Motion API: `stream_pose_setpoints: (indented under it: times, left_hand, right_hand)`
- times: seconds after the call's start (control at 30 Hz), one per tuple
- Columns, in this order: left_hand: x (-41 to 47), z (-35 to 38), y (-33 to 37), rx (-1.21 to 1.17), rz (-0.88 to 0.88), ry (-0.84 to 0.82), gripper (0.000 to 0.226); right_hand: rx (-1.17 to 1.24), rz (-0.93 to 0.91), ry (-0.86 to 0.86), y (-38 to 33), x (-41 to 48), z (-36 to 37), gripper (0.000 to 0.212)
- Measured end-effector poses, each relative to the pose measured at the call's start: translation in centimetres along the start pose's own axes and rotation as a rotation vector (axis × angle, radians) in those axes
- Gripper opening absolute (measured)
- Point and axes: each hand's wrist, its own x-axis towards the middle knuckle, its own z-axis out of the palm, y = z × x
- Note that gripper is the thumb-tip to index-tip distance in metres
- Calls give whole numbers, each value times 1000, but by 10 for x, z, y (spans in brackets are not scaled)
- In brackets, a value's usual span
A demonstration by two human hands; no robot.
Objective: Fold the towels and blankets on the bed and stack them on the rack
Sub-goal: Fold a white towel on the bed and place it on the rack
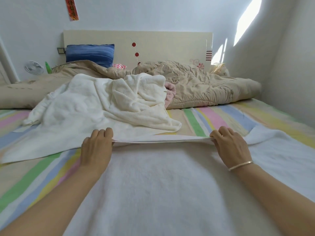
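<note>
A large white towel (162,184) lies spread over the near part of the striped bed (213,118). My left hand (97,149) grips its far edge on the left, fingers curled over the fold. My right hand (230,143), with a thin bracelet on the wrist, pinches the same edge on the right. The edge is stretched taut between both hands. Behind it a cream towel (102,106) lies crumpled in a heap, and a pink cloth (170,92) peeks out beside it.
A beige quilt (196,82) is bunched across the head of the bed, below the headboard (162,45) and a blue pillow (90,52). A small white fan (34,67) and a green bottle (48,67) stand at the far left. A wall runs along the right side.
</note>
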Motion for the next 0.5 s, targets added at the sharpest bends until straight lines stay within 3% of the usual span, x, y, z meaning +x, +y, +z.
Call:
stream_pose_setpoints:
  times: [0.1,0.2,0.33,0.5]
  left_hand:
    - [-43,-38,-5,-60,53,-29,38]
    - [-91,-74,-8,-152,-24,-52,44]
    - [-149,-126,-9,-279,-147,-84,46]
    - [-192,-173,-15,-525,-115,-131,42]
  right_hand:
    - [5,-57,2,7,-41,-47,23]
    - [28,-40,-64,2,-76,-97,22]
    - [170,132,-159,-12,-123,-159,5]
    - [414,359,-286,-10,-168,-198,22]
